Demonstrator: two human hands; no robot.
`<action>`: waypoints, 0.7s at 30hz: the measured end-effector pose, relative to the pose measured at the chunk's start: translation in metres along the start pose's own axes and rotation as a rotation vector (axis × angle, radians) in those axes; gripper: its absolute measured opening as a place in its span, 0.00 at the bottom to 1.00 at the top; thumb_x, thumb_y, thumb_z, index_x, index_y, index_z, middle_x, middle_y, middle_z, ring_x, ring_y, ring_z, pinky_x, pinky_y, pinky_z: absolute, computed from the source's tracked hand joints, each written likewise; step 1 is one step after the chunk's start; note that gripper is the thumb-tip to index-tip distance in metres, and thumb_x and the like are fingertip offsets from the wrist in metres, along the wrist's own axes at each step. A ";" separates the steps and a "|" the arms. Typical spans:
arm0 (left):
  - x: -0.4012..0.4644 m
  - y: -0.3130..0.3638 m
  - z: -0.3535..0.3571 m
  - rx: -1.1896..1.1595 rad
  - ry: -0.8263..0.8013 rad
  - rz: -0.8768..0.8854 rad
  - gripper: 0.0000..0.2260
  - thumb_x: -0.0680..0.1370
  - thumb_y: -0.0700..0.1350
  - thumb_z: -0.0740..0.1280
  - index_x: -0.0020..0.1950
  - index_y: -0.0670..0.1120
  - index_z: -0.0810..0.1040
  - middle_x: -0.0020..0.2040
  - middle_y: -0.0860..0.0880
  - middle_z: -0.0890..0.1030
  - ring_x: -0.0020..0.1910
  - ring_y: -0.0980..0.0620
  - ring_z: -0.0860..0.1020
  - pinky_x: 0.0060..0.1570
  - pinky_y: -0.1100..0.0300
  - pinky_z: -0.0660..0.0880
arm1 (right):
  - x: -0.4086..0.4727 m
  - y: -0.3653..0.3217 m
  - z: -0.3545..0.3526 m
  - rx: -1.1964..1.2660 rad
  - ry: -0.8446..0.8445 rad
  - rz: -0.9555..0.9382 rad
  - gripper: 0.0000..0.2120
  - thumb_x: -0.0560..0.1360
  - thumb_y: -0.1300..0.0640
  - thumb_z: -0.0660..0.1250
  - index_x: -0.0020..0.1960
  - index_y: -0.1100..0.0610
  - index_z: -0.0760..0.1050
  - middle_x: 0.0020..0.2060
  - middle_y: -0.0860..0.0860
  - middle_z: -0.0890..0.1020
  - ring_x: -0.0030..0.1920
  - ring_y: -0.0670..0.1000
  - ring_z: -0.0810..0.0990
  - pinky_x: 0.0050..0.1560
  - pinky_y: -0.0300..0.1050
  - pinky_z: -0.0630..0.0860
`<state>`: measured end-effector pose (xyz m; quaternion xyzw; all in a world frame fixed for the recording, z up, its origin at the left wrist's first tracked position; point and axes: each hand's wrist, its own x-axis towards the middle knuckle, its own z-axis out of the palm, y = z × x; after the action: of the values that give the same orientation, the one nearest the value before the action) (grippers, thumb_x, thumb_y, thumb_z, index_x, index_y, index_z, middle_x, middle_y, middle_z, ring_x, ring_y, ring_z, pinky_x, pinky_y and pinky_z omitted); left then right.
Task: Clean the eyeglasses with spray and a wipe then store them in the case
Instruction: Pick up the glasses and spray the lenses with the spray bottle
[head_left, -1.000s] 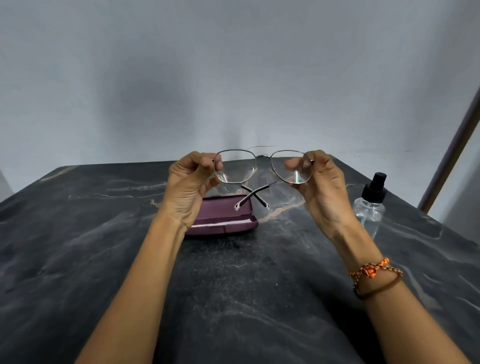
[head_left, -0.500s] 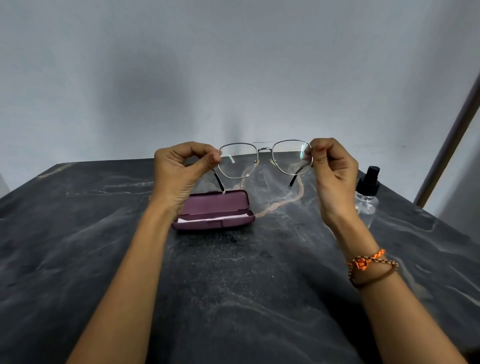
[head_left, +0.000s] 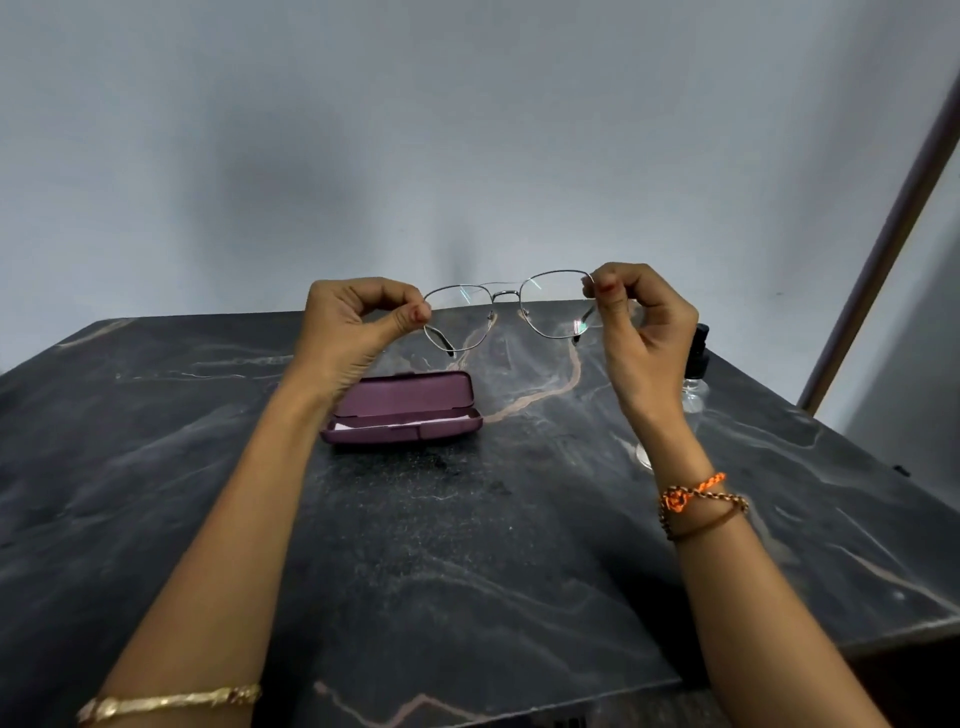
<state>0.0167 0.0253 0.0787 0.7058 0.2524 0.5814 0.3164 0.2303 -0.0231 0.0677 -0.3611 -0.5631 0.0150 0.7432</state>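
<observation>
Eyeglasses (head_left: 511, 306) hang in the air above the desk (head_left: 467, 545), held up between 2 hands. The left hand (head_left: 358, 327) pinches the left end of the frame with thumb and finger. The right hand (head_left: 636, 332) pinches the right end the same way. Both hands are closed tight on the frame, so neither one is free.

The long way of the eyeglasses runs side to side, from one hand to the other. The lenses face the person, and the 2 side arms are open and point down and toward the person.

The case (head_left: 402, 410) lies open on the desk, below the eyeglasses and a bit to the left. It sits just beside the left wrist, so the left hand is the nearer one to it. Its long way also runs side to side, like the eyeglasses. Something white shows inside it (maybe the wipe, I cannot tell for sure).

The spray bottle (head_left: 696, 374) stands on the desk behind the right hand, mostly hidden by it. So the right hand is the nearer one to the spray.

My guess is that cleaning comes next. For that, the right hand would need to let go and reach back for the bottle, while the left hand holds the eyeglasses alone.
</observation>
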 end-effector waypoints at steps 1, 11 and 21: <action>0.000 0.001 0.001 0.022 -0.014 0.005 0.04 0.62 0.47 0.71 0.35 0.51 0.80 0.31 0.62 0.82 0.37 0.64 0.78 0.47 0.68 0.76 | 0.000 -0.002 -0.001 -0.033 0.014 -0.031 0.05 0.74 0.54 0.63 0.40 0.50 0.76 0.36 0.43 0.79 0.41 0.45 0.79 0.45 0.39 0.74; 0.008 0.013 0.034 -0.014 0.059 0.084 0.03 0.64 0.43 0.72 0.35 0.49 0.79 0.30 0.63 0.81 0.37 0.64 0.78 0.48 0.69 0.75 | 0.002 -0.008 -0.028 -0.445 0.532 -0.258 0.10 0.75 0.58 0.61 0.49 0.62 0.78 0.45 0.58 0.79 0.48 0.48 0.72 0.47 0.52 0.71; 0.004 0.002 0.087 -0.113 0.117 0.066 0.09 0.67 0.32 0.71 0.39 0.46 0.80 0.28 0.63 0.80 0.34 0.66 0.78 0.37 0.75 0.73 | -0.042 0.018 -0.080 -0.684 -0.094 0.137 0.33 0.67 0.51 0.71 0.67 0.51 0.61 0.56 0.55 0.69 0.51 0.44 0.68 0.42 0.33 0.68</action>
<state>0.1030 0.0142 0.0720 0.6595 0.2138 0.6450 0.3213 0.2899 -0.0692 0.0145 -0.6251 -0.5435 -0.1083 0.5497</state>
